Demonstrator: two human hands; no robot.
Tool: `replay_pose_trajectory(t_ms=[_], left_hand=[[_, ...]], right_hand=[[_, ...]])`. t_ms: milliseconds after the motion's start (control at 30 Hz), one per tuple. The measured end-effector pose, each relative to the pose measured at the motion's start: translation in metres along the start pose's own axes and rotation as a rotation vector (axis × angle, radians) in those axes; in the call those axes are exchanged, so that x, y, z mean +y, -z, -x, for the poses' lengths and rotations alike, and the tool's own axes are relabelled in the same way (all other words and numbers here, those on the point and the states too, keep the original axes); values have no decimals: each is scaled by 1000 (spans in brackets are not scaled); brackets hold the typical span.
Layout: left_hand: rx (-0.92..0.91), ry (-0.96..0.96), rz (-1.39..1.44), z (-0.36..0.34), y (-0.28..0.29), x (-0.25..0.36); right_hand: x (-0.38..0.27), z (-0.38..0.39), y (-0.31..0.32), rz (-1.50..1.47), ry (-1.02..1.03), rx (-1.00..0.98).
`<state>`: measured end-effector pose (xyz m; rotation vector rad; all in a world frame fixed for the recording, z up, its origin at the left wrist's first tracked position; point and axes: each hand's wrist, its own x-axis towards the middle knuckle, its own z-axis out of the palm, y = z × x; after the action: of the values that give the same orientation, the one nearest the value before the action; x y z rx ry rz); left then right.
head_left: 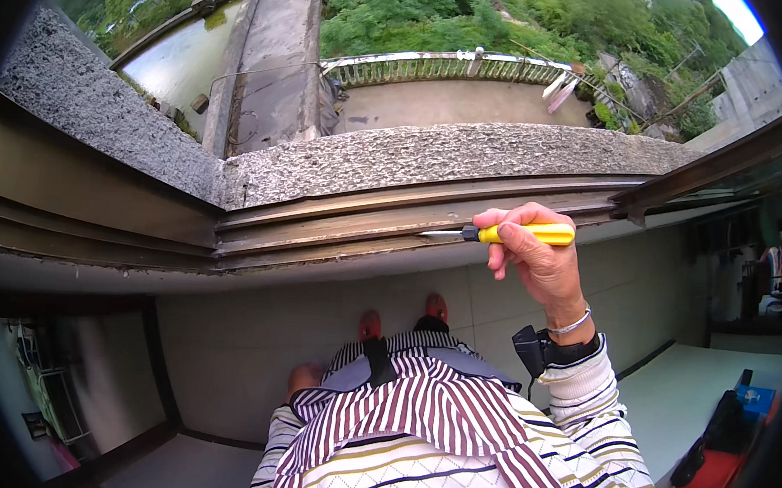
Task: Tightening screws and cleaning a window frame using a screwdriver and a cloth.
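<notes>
My right hand [539, 259] is closed round the yellow handle of a screwdriver [529, 234]. The thin metal shaft points left, with its tip at or just over the brown metal window track [347, 225]; whether it touches cannot be made out. Dirt shows along the grooves of this track. Down by my waist is my left hand [305, 379], beside the striped apron [435, 397]; its fingers are hidden.
Beyond the track runs a rough stone ledge [452, 149], with a terrace and white balustrade [403, 68] below. The sliding window frame [718, 167] stands at the right. My red shoes [370, 324] are on the tiled floor [249, 325]. A red bag [710, 479] lies at the lower right.
</notes>
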<state>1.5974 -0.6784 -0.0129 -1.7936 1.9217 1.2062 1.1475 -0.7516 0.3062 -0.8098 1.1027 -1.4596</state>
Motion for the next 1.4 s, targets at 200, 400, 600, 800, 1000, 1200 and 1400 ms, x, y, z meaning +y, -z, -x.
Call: replay_pose_trajectory(t_ms=[200,400,600,800,1000,1200,1400], left_hand=[[-33,-125,-10,-9,11,8],[31,-55,-62,-14,3,-4],[20,-20,22,-15,7,14],[-149,23,-180,-18,18,48],[-181,64,-186,-5,33,82],[-35,155,-15,-12,-12,39],[-52,63,-35,-14,-31,26]], right_hand=[[17,0,-32,-102,3,-147],[-31,27,34,-24,236,21],[-42,45,81,-32,231,124],[-48,34,103,74,83,287],[-71,29,115,331,-2,274],[-86,21,95,423,-15,251],[-79,8,64,434,-39,141]])
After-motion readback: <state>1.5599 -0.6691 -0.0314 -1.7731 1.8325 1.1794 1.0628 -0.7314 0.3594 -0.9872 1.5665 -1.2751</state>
